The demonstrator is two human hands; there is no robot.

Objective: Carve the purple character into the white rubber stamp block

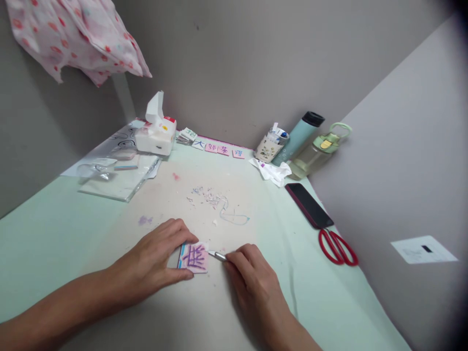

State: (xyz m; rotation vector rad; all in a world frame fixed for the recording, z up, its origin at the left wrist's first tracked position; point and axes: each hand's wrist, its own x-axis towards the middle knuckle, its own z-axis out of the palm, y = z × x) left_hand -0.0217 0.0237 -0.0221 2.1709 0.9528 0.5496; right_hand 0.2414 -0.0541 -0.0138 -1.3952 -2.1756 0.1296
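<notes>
Your left hand [157,256] has thumb and fingers clamped on opposite edges of a flat, square, pink-faced block with a purple handwritten character and a blue strip along its left side [195,257]. The block sits in front of you on the pale green table cover [278,253], over its greyish-beige middle. Your right hand [256,280] is closed around a slim, silver, pen-shaped tool with a pointed tip [220,256]; the tip is at the block's right edge, though you cannot tell whether it touches. Beyond the block lies a scatter of small, thin shavings [212,199]. Farther back, 4 small square tiles with handwritten characters [223,150] form a row, between a white tissue pack [157,139] and a floral cup of pens [268,147]. To your right, red-handled scissors [338,247] lie at the near end of a dark, maroon-edged phone [309,204].
</notes>
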